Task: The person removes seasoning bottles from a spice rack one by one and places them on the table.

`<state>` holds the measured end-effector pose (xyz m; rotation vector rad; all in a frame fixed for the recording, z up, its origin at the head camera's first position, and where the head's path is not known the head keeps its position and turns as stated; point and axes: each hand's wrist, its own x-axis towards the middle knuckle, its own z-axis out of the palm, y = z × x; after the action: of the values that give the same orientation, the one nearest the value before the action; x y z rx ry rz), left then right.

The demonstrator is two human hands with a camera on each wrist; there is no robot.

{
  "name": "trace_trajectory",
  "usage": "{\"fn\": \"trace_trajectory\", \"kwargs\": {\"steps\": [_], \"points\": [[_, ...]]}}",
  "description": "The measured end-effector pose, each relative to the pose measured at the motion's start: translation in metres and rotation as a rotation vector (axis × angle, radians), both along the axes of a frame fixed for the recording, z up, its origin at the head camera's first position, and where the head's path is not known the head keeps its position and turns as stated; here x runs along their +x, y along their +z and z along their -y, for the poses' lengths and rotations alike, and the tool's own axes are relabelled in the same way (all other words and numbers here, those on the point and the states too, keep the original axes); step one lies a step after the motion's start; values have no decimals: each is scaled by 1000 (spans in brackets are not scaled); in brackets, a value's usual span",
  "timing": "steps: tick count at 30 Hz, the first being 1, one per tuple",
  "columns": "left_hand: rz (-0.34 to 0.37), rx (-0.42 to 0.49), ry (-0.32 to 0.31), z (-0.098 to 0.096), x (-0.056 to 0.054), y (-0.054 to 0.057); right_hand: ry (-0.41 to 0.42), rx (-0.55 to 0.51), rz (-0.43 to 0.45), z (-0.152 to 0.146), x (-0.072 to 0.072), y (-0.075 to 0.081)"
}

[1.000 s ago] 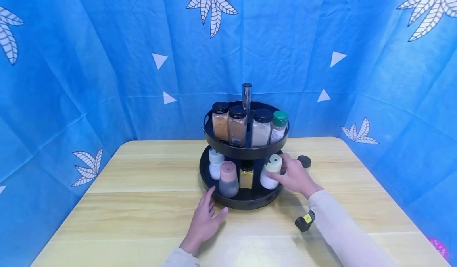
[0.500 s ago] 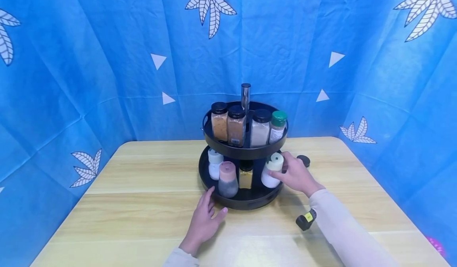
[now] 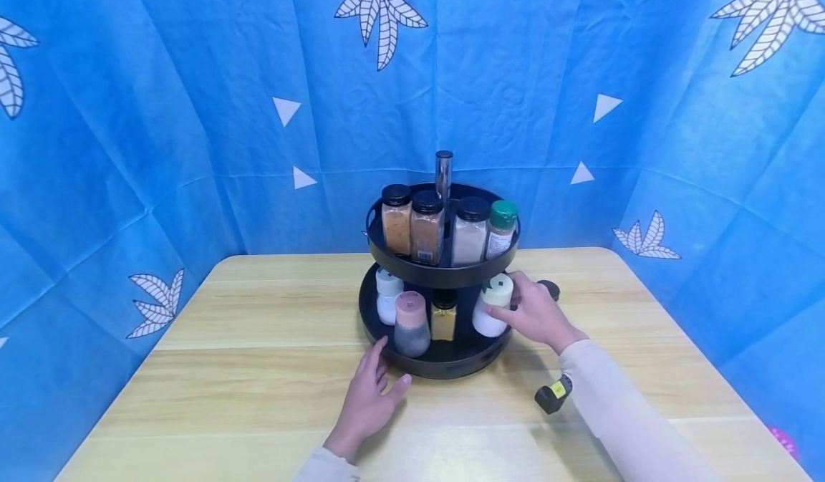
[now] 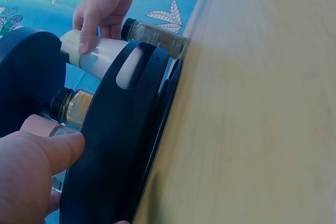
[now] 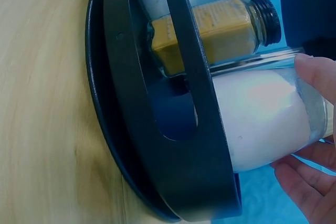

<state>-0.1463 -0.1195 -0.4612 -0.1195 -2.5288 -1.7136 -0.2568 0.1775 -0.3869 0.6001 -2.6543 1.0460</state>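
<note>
A black two-tier rack [image 3: 445, 369] stands on the table. On its lower tier, at the right, is a seasoning jar [image 3: 491, 317] of white contents with a pale green lid. My right hand [image 3: 538, 316] grips this jar between thumb and fingers, near the lid; in the right wrist view the jar [image 5: 262, 119] stands behind the slotted rim. My left hand [image 3: 369, 399] is at the lower tier's front left, fingers spread, a fingertip at the rim. Near it are a pink-lidded jar [image 3: 412, 328] and a yellow spice jar [image 3: 444, 321].
Another white-filled jar [image 3: 389, 299] stands at the lower tier's left. Several spice jars, one green-lidded [image 3: 503, 217], stand on the upper tier. A black-capped jar [image 4: 157, 38] stands on the table behind my right hand. Blue cloth [image 3: 515, 74] surrounds the table [image 3: 258, 339].
My right hand and the white-filled jar have shifted slightly to the right and back. The left hand stays about where it was.
</note>
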Motion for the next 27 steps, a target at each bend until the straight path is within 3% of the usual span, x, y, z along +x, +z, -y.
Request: {"fn": "trace_trajectory", "kwargs": {"steps": [12,27], "points": [[-4,3,-1,1,0,-1,-16,7,-25,-2,1,6],[6,-7,0,0,-1,-1,-47,-4,13,-7,1,9]]}}
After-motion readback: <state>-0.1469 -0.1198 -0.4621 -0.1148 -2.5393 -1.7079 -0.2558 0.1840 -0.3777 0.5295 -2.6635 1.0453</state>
